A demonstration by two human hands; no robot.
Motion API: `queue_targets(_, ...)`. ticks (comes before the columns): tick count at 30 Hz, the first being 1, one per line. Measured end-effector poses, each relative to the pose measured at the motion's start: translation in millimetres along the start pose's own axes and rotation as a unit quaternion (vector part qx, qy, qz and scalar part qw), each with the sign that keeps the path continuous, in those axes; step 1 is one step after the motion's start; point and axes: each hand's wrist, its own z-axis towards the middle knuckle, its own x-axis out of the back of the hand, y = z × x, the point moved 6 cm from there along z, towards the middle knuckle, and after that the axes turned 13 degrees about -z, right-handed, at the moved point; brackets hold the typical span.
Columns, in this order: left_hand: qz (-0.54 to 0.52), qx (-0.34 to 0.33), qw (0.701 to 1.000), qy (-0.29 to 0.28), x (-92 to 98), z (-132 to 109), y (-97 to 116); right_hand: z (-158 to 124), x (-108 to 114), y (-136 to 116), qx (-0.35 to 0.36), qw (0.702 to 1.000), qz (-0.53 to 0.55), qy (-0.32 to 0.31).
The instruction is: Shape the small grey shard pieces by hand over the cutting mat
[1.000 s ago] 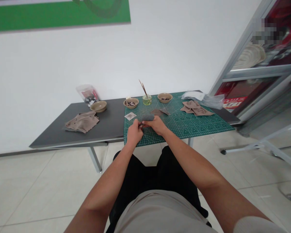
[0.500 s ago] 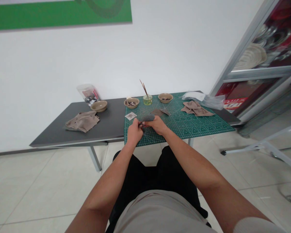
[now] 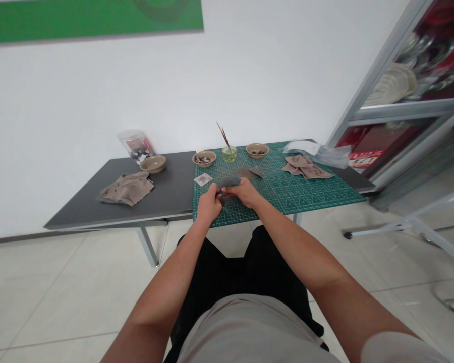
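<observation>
Left hand [image 3: 209, 205] and right hand [image 3: 244, 193] have a grey pad [image 3: 229, 181] pinched between their fingers [image 3: 214, 191], right above the green cutting mat [image 3: 302, 194] on the desk [image 3: 166, 196]. A tan bowl [image 3: 204, 159] and glass jar [image 3: 229, 154] sit just past it.

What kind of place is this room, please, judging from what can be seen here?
Probably a small craft workshop or studio: a green cutting mat lies on a dark table, with a small ceramic bowl of dark pieces and a glass jar holding thin sticks.
</observation>
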Motion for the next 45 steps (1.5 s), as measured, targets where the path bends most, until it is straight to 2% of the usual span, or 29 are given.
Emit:
queue_targets(4, 0.001, -0.003, 1.0, -0.014, -2.7, -0.2, 3.1, 0.7, 1.9, -0.7, 0.001, 0.998, -0.03, 0.051)
queue_targets(7, -0.034, -0.03, 0.999, -0.024, -4.9, -0.1, 5.0, 1.2, 7.3, 3.3, -0.006, 0.99, -0.035, 0.139)
queue_targets(9, -0.078, -0.049, 0.996, 0.005, -0.6, 0.9, 3.4, 2.2, 9.6, 7.3, -0.004, 0.984, -0.021, 0.179)
queue_targets(11, -0.118, -0.053, 0.989, 0.065, 8.3, 2.4, -2.4, 3.5, 10.6, 10.6, 0.003, 0.981, -0.023, 0.193)
queue_targets(13, -0.153, -0.045, 0.981, 0.113, 15.5, 4.1, -10.1, 3.2, 13.4, 11.0, 0.016, 0.975, -0.068, 0.209)
queue_targets(15, -0.204, -0.037, 0.97, 0.127, 18.1, 6.3, -16.4, 0.2, 17.2, 6.7, 0.039, 0.958, -0.156, 0.235)
queue_targets(18, -0.281, -0.034, 0.95, 0.132, 18.6, 8.2, -21.0, -7.6, 20.1, -4.5, 0.069, 0.91, -0.298, 0.278)
queue_targets(21, -0.327, -0.025, 0.936, 0.126, 16.5, 8.9, -22.4, -13.4, 20.7, -9.6, 0.066, 0.89, -0.338, 0.3)
queue_targets(24, -0.365, -0.003, 0.923, 0.119, 12.8, 10.0, -24.4, -13.2, 19.7, -6.1, 0.056, 0.913, -0.288, 0.284)
queue_targets(28, -0.395, 0.007, 0.913, 0.102, 7.9, 12.3, -24.8, -6.1, 14.8, 3.9, 0.041, 0.969, -0.142, 0.2)
queue_targets(31, -0.392, 0.017, 0.915, 0.094, 5.1, 13.7, -26.5, -7.1, 16.4, 2.2, 0.046, 0.97, -0.124, 0.202)
queue_targets(34, -0.385, 0.014, 0.918, 0.094, 3.6, 14.5, -28.5, -15.5, 18.2, -9.8, 0.082, 0.929, -0.25, 0.259)
queue_targets(36, -0.373, 0.012, 0.923, 0.092, 2.8, 14.5, -29.3, -22.9, 16.3, -18.7, 0.105, 0.879, -0.354, 0.302)
queue_targets(38, -0.353, 0.011, 0.93, 0.098, 3.7, 13.5, -29.4, -27.4, 11.7, -23.1, 0.11, 0.831, -0.442, 0.319)
queue_targets(40, -0.333, 0.0, 0.936, 0.112, 6.6, 11.9, -27.6, -25.9, 4.0, -22.0, 0.102, 0.805, -0.511, 0.284)
queue_targets(43, -0.318, -0.013, 0.939, 0.129, 10.8, 9.8, -24.6, -19.9, -9.3, -16.3, 0.096, 0.791, -0.574, 0.187)
queue_targets(45, -0.312, -0.007, 0.938, 0.149, 13.4, 8.6, -25.5, -17.9, -15.7, -14.5, 0.094, 0.777, -0.604, 0.149)
